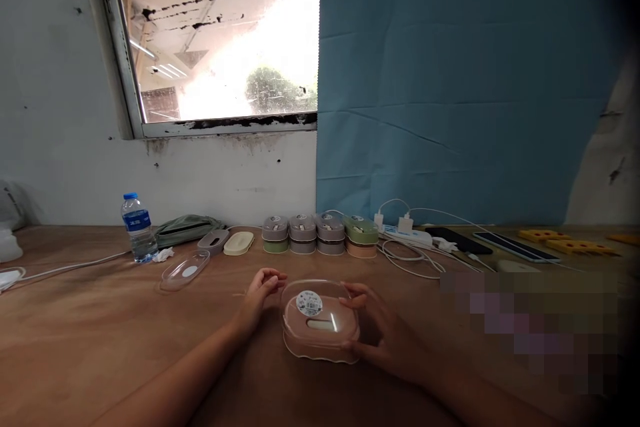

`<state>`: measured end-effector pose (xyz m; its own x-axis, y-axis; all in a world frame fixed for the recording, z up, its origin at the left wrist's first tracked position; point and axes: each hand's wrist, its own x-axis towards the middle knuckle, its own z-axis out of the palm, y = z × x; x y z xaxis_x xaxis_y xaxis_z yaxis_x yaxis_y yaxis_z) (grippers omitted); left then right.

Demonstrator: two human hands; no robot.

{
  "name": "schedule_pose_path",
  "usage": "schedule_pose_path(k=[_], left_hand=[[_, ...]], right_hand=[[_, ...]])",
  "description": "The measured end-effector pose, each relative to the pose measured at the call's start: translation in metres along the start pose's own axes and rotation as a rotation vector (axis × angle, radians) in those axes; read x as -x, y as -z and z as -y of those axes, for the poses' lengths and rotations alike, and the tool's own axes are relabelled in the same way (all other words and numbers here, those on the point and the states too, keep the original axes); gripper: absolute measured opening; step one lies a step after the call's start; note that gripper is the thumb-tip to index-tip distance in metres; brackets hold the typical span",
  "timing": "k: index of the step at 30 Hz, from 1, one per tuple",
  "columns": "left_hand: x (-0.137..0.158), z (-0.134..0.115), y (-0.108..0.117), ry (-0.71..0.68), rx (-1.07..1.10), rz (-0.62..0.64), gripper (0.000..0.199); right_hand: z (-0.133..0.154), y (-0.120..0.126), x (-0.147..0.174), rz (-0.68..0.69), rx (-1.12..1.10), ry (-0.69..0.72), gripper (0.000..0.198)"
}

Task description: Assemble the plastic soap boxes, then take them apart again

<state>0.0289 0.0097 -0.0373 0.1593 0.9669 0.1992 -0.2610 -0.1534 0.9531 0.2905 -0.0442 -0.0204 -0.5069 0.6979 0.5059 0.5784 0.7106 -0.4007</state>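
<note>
One pink box (320,345) sits between both hands' fingers: right fingers (361,289) hold its right end, left fingers (270,273) loosely parted just left; four boxes (303,246) beyond the fingers.

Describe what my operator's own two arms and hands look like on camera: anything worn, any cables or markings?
The left hand and right hand are both ungloved, with no ring, watch or bracelet visible. The left forearm and right forearm show no sleeves, cables or clear markings; dim light hides finer detail.
</note>
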Motion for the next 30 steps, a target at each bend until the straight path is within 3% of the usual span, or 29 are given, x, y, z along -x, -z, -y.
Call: schedule_pose_path(k=[6, 18, 30], left_hand=[[-0.002, 0.014, 0.005, 0.094, -0.144, 0.092, 0.027], [0.016, -0.010, -0.007, 0.103, -0.246, 0.318, 0.026], [0.014, -0.007, -0.007, 0.089, -0.284, 0.317, 0.028]], right_hand=[[0.007, -0.001, -0.003, 0.078, -0.126, -0.132, 0.043], [0.011, 0.001, -0.003, 0.096, -0.158, -0.162, 0.047], [0.001, -0.003, -0.001, 0.079, -0.203, -0.146, 0.044]])
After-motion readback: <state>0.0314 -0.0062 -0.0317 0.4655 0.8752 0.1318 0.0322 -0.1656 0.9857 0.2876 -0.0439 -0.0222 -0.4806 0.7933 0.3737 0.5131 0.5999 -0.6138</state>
